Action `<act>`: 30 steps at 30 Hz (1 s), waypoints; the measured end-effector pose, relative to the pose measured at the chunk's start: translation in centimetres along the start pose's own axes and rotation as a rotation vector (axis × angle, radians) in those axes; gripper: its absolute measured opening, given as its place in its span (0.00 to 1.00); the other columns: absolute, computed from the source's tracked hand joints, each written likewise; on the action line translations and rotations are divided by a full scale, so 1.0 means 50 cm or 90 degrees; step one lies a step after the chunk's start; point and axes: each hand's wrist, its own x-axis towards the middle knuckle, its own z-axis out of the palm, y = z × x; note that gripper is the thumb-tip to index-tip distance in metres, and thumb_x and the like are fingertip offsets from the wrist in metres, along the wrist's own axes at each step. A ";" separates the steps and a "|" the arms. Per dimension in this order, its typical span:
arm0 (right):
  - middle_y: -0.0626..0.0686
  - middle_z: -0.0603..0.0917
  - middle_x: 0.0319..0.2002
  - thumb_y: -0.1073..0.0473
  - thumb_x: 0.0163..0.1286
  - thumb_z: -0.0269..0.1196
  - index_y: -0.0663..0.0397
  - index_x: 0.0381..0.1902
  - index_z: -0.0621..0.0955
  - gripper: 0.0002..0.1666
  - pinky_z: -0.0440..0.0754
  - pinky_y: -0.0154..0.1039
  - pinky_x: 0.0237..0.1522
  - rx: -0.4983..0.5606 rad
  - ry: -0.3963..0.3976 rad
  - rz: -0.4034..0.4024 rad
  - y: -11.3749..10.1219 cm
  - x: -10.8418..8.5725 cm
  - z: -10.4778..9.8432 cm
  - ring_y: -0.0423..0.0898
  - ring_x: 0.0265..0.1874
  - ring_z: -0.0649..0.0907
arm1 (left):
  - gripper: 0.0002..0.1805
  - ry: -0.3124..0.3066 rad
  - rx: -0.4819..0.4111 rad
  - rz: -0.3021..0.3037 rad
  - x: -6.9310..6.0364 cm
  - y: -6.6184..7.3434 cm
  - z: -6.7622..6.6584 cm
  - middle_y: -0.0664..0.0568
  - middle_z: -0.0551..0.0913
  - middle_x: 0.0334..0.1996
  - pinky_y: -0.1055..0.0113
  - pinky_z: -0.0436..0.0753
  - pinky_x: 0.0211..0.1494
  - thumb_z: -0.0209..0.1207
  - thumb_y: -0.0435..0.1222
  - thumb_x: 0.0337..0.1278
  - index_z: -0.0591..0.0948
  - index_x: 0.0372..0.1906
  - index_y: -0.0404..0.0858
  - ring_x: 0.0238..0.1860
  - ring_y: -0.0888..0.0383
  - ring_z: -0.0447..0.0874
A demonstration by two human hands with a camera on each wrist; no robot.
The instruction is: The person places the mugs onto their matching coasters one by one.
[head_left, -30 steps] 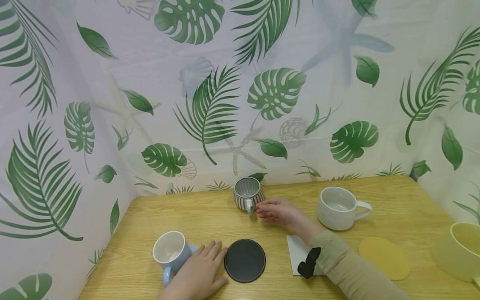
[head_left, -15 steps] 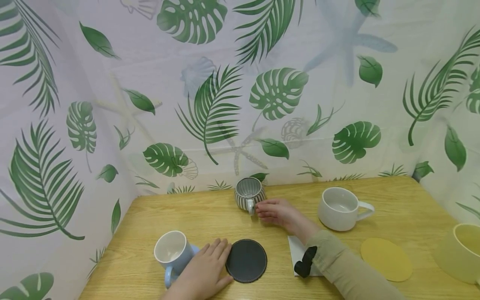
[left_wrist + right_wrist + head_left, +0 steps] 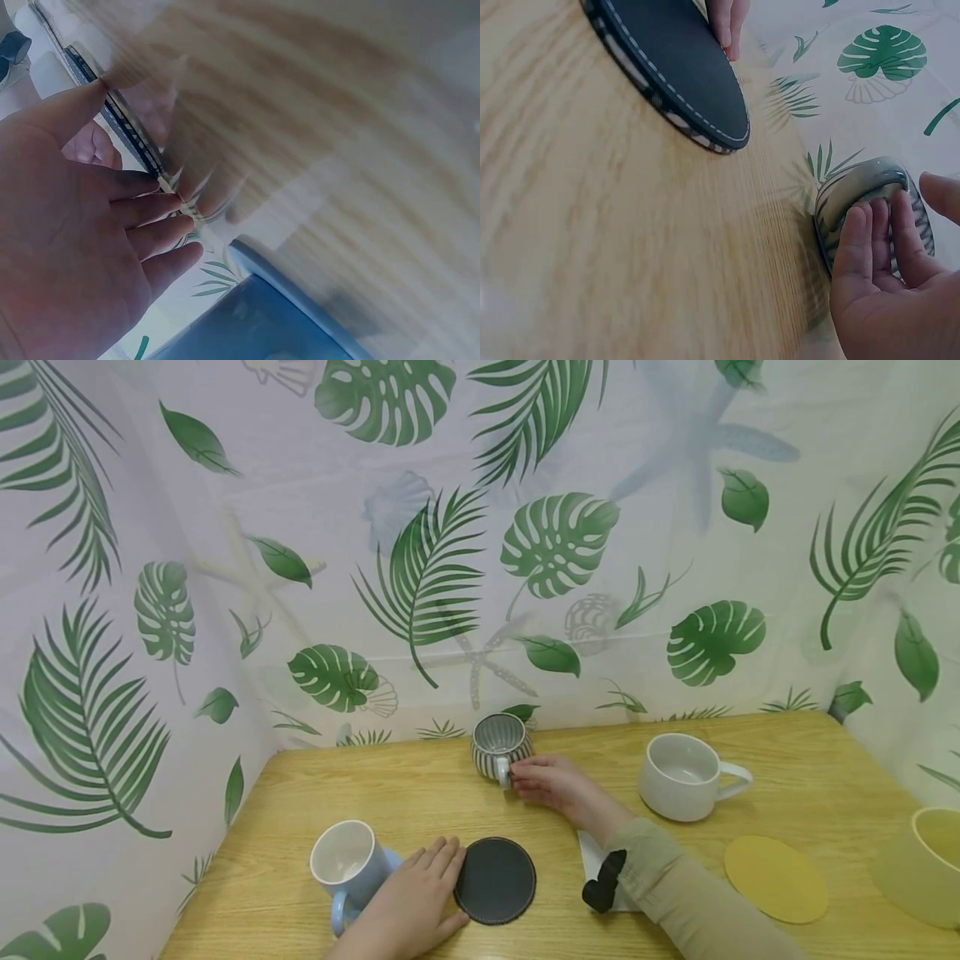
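Observation:
A small striped cup (image 3: 500, 750) stands at the back of the table, its handle (image 3: 503, 772) facing the person. At this handle is my right hand (image 3: 562, 789); in the right wrist view its fingertips (image 3: 877, 214) reach under the handle's curve, while the thumb stays apart. Low in the head view, my left hand (image 3: 412, 902) lies with extended fingers between a light blue mug (image 3: 352, 868) and a round black coaster (image 3: 495, 881). Its fingertips (image 3: 180, 202) meet the coaster's edge in the left wrist view.
A white mug (image 3: 678, 777) stands to the right, with a round yellow coaster (image 3: 776, 878) in front. At the far right is a yellow mug (image 3: 918, 868). My right forearm partly covers a white square coaster (image 3: 592, 860). Beneath the blue mug, a blue coaster (image 3: 393, 858) shows. Leaf-patterned cloth (image 3: 555, 677) borders the table.
My right hand's fingers have come slightly closer to the striped cup's handle. My left hand has shifted a little right against the black coaster. The mugs stay in place.

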 end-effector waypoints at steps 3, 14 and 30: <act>0.44 0.88 0.34 0.62 0.79 0.63 0.71 0.60 0.80 0.18 0.88 0.34 0.46 -0.007 0.001 -0.007 0.002 0.001 0.002 0.39 0.37 0.87 | 0.44 -0.007 -0.006 -0.004 0.000 0.001 -0.002 0.40 0.67 0.81 0.48 0.74 0.80 0.59 0.60 0.74 0.67 0.80 0.34 0.81 0.43 0.67; 0.47 0.86 0.43 0.66 0.78 0.62 0.74 0.54 0.84 0.15 0.83 0.49 0.68 -0.031 0.012 -0.052 0.014 0.005 0.012 0.35 0.39 0.85 | 0.44 0.002 -0.011 -0.004 -0.003 0.005 -0.002 0.40 0.67 0.81 0.49 0.75 0.80 0.59 0.59 0.74 0.67 0.80 0.33 0.81 0.43 0.68; 0.50 0.87 0.42 0.63 0.74 0.67 0.75 0.55 0.84 0.19 0.88 0.41 0.53 -0.105 0.058 -0.076 0.021 0.000 0.038 0.40 0.39 0.86 | 0.45 -0.017 -0.025 -0.013 0.000 0.000 0.008 0.41 0.65 0.82 0.48 0.73 0.81 0.58 0.59 0.74 0.65 0.81 0.34 0.82 0.43 0.66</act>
